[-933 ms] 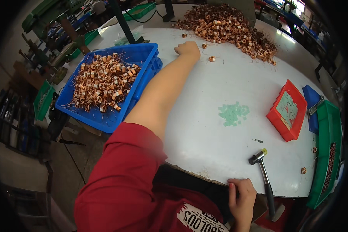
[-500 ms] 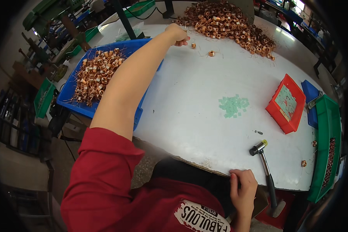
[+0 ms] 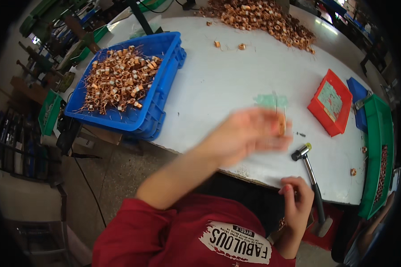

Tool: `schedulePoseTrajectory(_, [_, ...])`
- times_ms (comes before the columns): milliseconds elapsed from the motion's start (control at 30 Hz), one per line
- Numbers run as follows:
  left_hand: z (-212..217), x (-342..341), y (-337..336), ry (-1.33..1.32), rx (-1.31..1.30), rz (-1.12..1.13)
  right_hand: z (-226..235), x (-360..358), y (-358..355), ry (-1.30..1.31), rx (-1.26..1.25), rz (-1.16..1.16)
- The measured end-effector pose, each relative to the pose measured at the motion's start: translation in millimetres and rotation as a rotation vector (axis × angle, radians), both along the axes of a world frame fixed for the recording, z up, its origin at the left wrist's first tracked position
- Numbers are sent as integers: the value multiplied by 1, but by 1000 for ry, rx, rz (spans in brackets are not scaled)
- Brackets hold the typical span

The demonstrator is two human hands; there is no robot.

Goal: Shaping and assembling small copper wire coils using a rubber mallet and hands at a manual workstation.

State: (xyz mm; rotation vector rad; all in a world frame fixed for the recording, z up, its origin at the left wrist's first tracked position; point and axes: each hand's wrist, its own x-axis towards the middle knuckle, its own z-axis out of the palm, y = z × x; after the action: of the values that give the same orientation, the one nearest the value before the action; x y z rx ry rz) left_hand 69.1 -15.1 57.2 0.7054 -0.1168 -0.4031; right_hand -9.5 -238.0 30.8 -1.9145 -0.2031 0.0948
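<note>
My left hand (image 3: 254, 133), smeared by motion, is over the front middle of the white table (image 3: 209, 89). A copper wire coil (image 3: 281, 124) with long thin leads is pinched at its fingertips. Beneath and beyond it lies a patch of small pale-green squares (image 3: 272, 100), partly hidden by the hand. My right hand (image 3: 298, 200) is at the table's front edge with loosely bent fingers, the thumb apart from them and nothing visible in it. Close to its right lies a hammer (image 3: 308, 167), its dark handle reaching past the edge.
A blue crate (image 3: 153, 107) of copper coils stands at the left. A large coil heap (image 3: 263, 20) covers the back, with a few loose coils (image 3: 242, 46) before it. At the right are a red tray (image 3: 318, 109) of green pieces, a blue bin (image 3: 357, 91) and a long green tray (image 3: 370, 178).
My left hand has come back from the heap toward my front right, carrying a coil. My right hand has shifted slightly right and up. The view has moved a little.
</note>
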Motion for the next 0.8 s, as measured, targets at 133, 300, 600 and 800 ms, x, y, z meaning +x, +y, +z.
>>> schedulePoseTrajectory(133, [-39, -71, -9, 280, -103, -265, 2, 8, 2, 135, 279, 15])
schedulePoseTrajectory(300, [-44, -92, -8, 255, -42, -267, 6, 19, 11, 338, 498, 269])
schedulePoseTrajectory(600, [-51, -92, -12, 252, 27, -378, -6, 13, -5, 123, 371, 310])
schedulePoseTrajectory(800, [-64, -92, -20, 248, 10, -238, 6, -16, 16, -1001, -247, 319])
